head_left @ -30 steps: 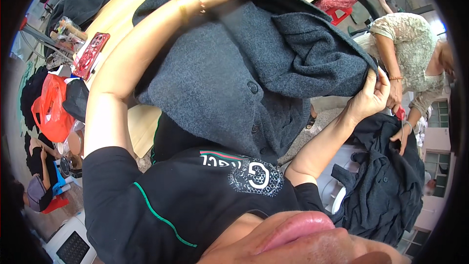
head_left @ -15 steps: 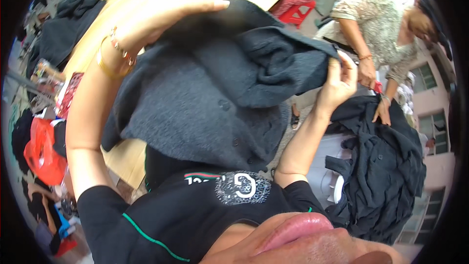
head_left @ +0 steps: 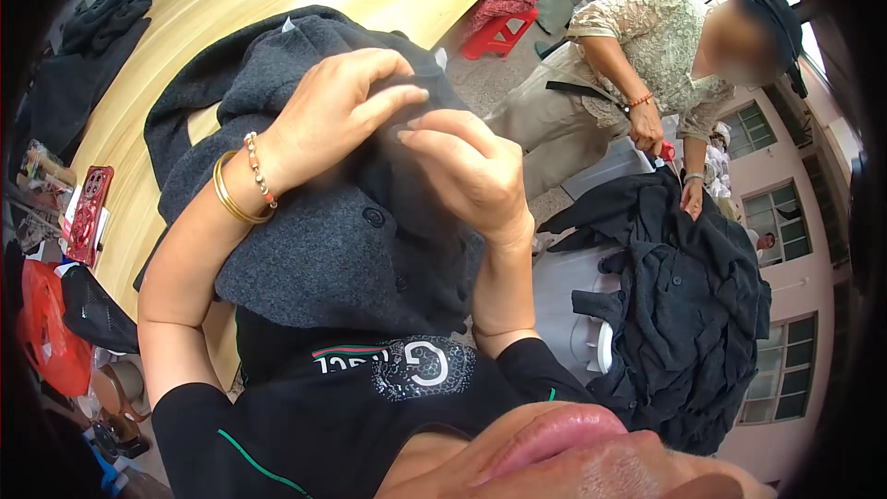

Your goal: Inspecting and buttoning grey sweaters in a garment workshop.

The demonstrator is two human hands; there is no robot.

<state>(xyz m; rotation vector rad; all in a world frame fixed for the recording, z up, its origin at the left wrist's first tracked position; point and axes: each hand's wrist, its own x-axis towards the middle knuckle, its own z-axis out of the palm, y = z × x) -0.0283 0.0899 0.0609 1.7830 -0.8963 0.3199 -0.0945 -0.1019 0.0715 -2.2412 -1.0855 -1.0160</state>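
Observation:
A dark grey woollen coat (head_left: 296, 263) with round dark buttons lies bunched over the table edge and against my front. My left hand (head_left: 323, 115), with bracelets at the wrist, is curled over its upper part, thumb and fingers closed on the dark cloth. Close beside it, my right hand (head_left: 476, 171) pinches the same coat, fingertips drawn together near my left thumb. The cloth right at the fingertips is blurred and dark, so the exact spot gripped is unclear. A small white tag (head_left: 288, 25) shows near the coat's far edge.
A light wooden table (head_left: 222, 0) bears dark garments (head_left: 92, 65) and a red phone (head_left: 90, 212) at the left. A red bag (head_left: 55, 328) sits beyond. At right a co-worker (head_left: 647, 46) handles dark coats (head_left: 684, 286) piled over a grey surface. A red stool (head_left: 502, 34) stands behind.
My hands have come together from wide apart, the right moving left. The coat, held up and spread before, now lies lower and bunched on the table. My view has shifted somewhat.

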